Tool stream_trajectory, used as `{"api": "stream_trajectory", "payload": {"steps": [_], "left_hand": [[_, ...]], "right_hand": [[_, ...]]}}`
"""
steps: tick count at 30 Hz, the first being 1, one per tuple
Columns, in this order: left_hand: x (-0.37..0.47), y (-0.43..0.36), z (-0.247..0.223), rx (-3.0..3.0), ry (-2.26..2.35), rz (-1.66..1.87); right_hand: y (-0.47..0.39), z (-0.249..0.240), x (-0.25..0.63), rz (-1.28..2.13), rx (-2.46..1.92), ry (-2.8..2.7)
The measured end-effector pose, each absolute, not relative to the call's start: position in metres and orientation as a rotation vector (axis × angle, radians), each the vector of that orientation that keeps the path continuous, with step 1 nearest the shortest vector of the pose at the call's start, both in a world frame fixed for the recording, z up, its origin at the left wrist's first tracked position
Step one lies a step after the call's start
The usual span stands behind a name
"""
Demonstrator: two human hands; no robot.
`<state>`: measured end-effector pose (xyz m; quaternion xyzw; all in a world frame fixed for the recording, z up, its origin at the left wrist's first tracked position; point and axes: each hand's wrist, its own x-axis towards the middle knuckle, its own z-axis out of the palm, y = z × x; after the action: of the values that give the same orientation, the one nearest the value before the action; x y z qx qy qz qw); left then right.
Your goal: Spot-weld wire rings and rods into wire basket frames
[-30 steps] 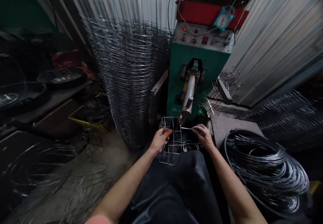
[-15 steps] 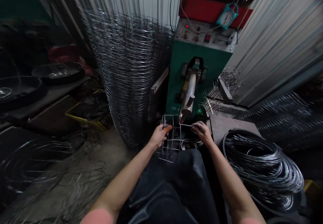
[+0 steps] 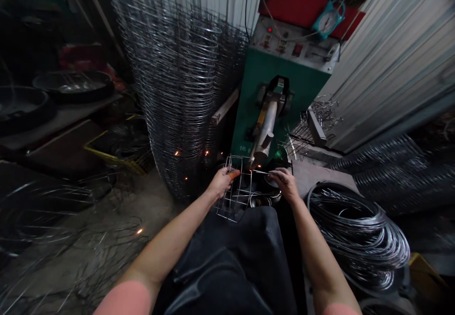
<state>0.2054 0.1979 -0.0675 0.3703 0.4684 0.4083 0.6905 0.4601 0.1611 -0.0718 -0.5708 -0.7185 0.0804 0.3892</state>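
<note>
My left hand, with something orange about a finger, is closed on a small wire basket frame over my lap. From the right, my right hand pinches a short thin metal wire. The wire's far end meets the frame under the pointed electrode of a green spot welder. An orange glow shows at that contact, and sparks fly off to the left. Dark fingers of the right hand partly hide the wire's near end.
Tall nested stacks of wire baskets stand left of the welder. A tub of wire rings sits at my right, near a grey board. At left are a yellow crate and loose wires on the floor.
Sparks have appeared around the welder tip and to the left. Both hands still hold the frame and the wire in nearly the same place; the view has shifted slightly.
</note>
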Motion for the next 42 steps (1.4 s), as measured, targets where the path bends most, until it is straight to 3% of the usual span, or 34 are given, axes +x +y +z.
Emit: {"api": "stream_trajectory", "payload": {"steps": [5,12,22,42], "left_hand": [[0.205,0.199,-0.065,0.815,1.024,0.945],[0.204,0.201,-0.069,0.743,1.087,1.071],[0.209,0.191,-0.068,0.762,1.096,1.064],[0.211,0.206,-0.063,0.710,1.015,1.032]], "right_hand": [[0.121,-0.087,0.510,-0.005,-1.570,-1.590],[0.089,-0.125,0.508,0.135,-1.679,-1.504],[0.145,-0.078,0.422,-0.046,-1.425,-1.784],[0.162,-0.077,0.431,-0.051,-1.415,-1.862]]}}
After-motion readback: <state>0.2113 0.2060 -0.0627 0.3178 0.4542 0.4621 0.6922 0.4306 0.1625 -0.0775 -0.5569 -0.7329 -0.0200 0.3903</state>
